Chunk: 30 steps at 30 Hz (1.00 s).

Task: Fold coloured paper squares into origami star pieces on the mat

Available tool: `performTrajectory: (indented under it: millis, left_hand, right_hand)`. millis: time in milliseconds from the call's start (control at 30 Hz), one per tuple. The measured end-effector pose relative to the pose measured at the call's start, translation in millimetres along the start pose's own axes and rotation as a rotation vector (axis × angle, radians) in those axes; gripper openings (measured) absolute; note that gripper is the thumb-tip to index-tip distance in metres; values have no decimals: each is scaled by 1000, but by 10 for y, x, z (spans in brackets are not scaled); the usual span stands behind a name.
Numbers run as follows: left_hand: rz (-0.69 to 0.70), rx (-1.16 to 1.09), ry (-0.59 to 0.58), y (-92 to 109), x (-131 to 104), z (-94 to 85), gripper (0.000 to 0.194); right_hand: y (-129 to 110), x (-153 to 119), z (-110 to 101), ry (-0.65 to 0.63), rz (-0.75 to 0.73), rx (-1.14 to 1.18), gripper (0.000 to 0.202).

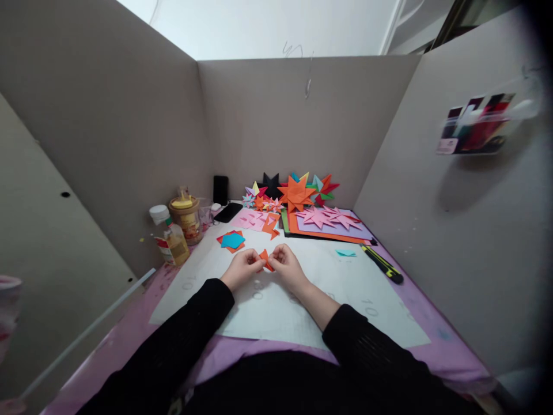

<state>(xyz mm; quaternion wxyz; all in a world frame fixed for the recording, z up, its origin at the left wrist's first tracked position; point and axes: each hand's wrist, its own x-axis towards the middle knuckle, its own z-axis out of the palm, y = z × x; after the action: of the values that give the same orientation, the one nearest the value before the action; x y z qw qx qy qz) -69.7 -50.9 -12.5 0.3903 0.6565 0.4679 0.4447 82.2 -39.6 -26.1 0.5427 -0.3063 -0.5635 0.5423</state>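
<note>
Both hands meet near the middle of the white sheet, pinching a small piece of orange folded paper (266,260). My left hand (244,266) is closed on its left side, thumb and fingertips together. From the right, my right hand (288,266) pinches the same piece. Beyond the left hand lie blue and orange paper pieces (233,240) in a loose pile. A partly folded orange paper (271,226) rests past the hands, beside pink paper pieces (251,219). To the right is a small turquoise folded paper (346,253).
A black and yellow cutter knife (383,264) lies at the right. Coloured sheets (332,231) carry pink paper stars (317,217); more stars (298,193) lean on the back panel. At left stand a glue bottle (173,245), a jar (188,219) and a phone (228,212).
</note>
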Motion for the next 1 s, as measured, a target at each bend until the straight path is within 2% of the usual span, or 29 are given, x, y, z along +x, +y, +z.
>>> performTrajectory:
  millis: [333, 467, 600, 767, 1000]
  left_hand:
    - [20, -9, 47, -53, 8, 27, 18]
    - [36, -35, 158, -30, 17, -5, 18]
    - [29, -46, 241, -4, 18, -27, 19]
    - [9, -83, 226, -4, 14, -14, 20]
    - [-41, -129, 193, 2, 27, -18, 21]
  right_hand:
    - [-8, -6, 8, -1, 7, -5, 22]
    - [-3, 0, 1, 8, 86, -31, 25]
    - [48, -4, -26, -42, 129, -158, 20]
    - [71, -15, -55, -36, 101, -322, 20]
    - [26, -1, -53, -55, 121, -290, 18]
